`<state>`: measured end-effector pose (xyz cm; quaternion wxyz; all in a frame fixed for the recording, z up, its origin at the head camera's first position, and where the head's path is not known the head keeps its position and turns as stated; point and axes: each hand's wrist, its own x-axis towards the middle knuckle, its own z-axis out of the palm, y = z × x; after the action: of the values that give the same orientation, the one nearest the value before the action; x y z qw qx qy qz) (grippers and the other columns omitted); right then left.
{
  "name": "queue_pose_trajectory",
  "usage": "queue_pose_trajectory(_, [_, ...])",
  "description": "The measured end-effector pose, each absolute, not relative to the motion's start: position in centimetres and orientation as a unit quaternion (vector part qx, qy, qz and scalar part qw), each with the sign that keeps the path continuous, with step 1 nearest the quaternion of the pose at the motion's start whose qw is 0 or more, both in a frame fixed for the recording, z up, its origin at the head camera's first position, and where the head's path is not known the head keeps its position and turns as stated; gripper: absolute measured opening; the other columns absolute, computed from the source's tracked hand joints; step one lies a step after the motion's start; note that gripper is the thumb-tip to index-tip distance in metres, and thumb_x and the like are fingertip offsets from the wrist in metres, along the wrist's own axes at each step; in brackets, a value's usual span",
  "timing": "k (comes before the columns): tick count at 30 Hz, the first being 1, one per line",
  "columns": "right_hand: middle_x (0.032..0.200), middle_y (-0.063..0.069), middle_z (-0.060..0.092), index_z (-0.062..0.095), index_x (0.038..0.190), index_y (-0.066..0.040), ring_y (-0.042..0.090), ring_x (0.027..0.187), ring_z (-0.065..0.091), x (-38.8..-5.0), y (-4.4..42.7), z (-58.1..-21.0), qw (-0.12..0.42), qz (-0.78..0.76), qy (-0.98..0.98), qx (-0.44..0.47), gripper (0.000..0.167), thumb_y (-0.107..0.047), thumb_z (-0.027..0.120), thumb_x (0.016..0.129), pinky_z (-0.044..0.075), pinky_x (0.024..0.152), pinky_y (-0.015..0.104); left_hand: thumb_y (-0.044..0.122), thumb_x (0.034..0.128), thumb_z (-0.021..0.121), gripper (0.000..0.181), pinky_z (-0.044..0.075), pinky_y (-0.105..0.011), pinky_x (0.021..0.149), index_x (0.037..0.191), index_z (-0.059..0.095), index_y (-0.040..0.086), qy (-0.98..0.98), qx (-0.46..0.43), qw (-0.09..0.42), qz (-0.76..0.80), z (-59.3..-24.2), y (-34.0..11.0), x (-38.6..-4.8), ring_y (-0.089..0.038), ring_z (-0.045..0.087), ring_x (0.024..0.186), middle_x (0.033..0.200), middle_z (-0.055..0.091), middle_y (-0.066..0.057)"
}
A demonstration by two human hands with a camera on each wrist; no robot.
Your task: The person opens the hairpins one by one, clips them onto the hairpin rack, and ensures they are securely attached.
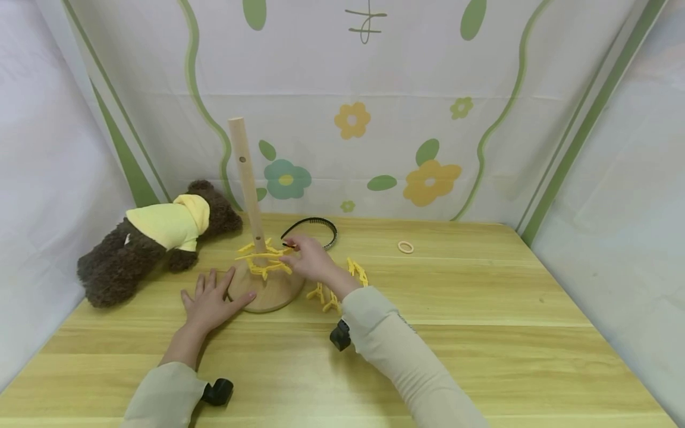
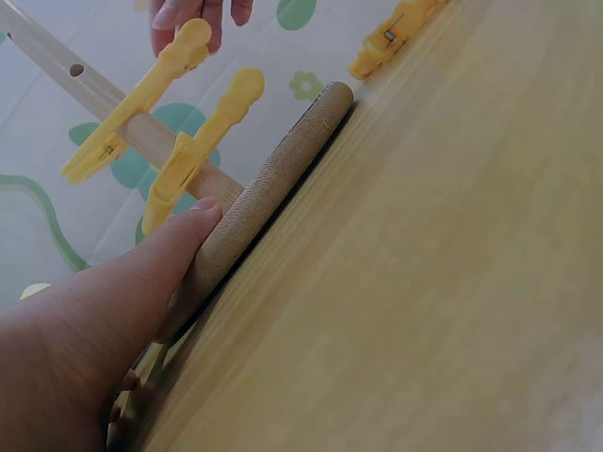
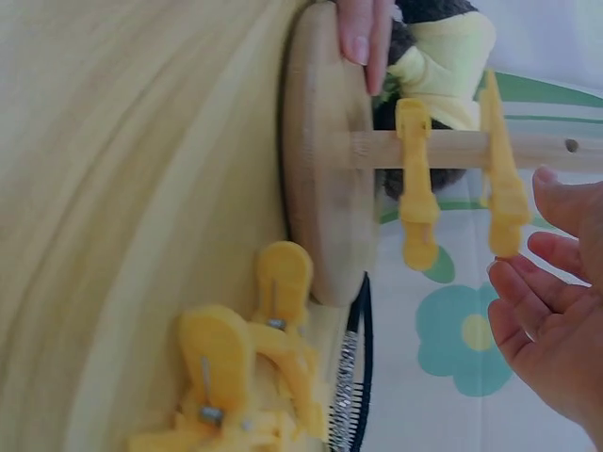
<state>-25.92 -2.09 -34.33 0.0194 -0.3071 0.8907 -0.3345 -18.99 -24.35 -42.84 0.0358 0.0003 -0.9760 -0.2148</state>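
A wooden stand has a round base [image 1: 270, 297] and an upright post [image 1: 248, 184] with holes. Two yellow plastic pieces with clip-like arms sit one above the other around its lower part: the lower piece [image 3: 416, 188] near the base, the upper piece [image 3: 506, 179] farther up. My left hand [image 1: 211, 306] lies with fingers spread at the base's left side, its thumb on the base. Beside the upper piece is my right hand [image 3: 556, 292], thumb and fingers apart. Its fingertips are very near that piece's end; I cannot tell whether they touch.
More yellow clip pieces [image 3: 217, 353] lie on the table right of the base. Behind is a black headband [image 1: 335, 233]. A small pale ring [image 1: 400, 245] lies farther right. At the left, a brown teddy bear [image 1: 166, 226] in a yellow top lies on its side.
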Motion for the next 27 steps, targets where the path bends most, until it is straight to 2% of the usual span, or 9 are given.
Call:
queue_pose_trajectory(8, [0.114,0.007,0.051,0.049,0.120,-0.004,0.018,0.098,0.048,-25.9,-0.2,-32.7,0.005,-0.379,0.868,-0.321,0.043,-0.024,0.058,0.083,0.041,0.078,0.027,0.069,0.0731,0.040,0.092,-0.014,-0.068,0.078,0.140,0.014,0.011,-0.977,0.004,0.026,-0.210,-42.9,-24.5,-19.2,-0.050,-0.006,0.120,0.135,0.005,-0.033])
queue_pose_trajectory(14, [0.113,0.007,0.051,0.047,0.122,-0.005,0.020,0.097,0.049,-25.3,1.6,-31.6,-0.038,-0.390,0.859,-0.331,0.044,-0.022,0.059,0.083,0.042,0.075,0.028,0.068,0.0736,0.041,0.091,-0.013,-0.068,0.078,0.140,0.015,0.011,-0.977,0.000,0.028,-0.213,-42.9,-24.6,-19.0,-0.050,-0.006,0.120,0.135,0.005,-0.033])
queue_pose_trajectory(19, [0.111,0.005,0.052,0.046,0.124,-0.005,0.015,0.093,0.049,-24.9,3.4,-31.3,-0.068,-0.420,0.842,-0.331,0.047,-0.019,0.061,0.082,0.043,0.071,0.028,0.068,0.0740,0.041,0.091,-0.013,-0.068,0.078,0.140,0.015,0.011,-0.976,0.000,0.031,-0.214,-42.9,-24.6,-18.9,-0.050,-0.006,0.120,0.135,0.005,-0.033])
queue_pose_trajectory(27, [0.106,0.004,0.054,0.047,0.125,-0.008,0.017,0.091,0.050,-24.3,6.8,-31.7,-0.094,-0.451,0.825,-0.327,0.049,-0.018,0.063,0.080,0.041,0.073,0.034,0.068,0.0739,0.041,0.091,-0.014,-0.068,0.078,0.140,0.014,0.011,-0.976,0.000,0.031,-0.216,-42.9,-24.5,-19.0,-0.050,-0.006,0.120,0.135,0.005,-0.033])
